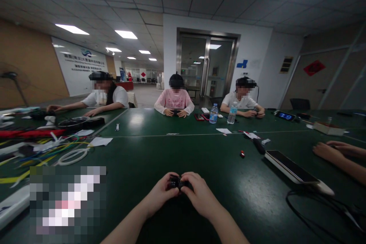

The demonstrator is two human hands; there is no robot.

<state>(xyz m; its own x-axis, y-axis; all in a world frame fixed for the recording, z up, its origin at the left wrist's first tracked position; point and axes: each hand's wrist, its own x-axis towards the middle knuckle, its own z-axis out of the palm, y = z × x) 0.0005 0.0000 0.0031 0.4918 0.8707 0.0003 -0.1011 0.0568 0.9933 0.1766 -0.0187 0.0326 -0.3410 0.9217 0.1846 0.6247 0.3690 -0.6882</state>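
Small black blocky object [176,182] pinched between left hand [160,194] and right hand [198,195].
Held just above dark green table [171,152]; bare surface all around, small red piece [242,154] well apart.

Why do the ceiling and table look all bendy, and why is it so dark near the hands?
Head view: the wide lens bows the ceiling tiles and the green table toward the edges. Ceiling lights glare white far off, so the left hand and right hand, holding a small black part, sit in dim light. A patch at lower left is blurred into squares.
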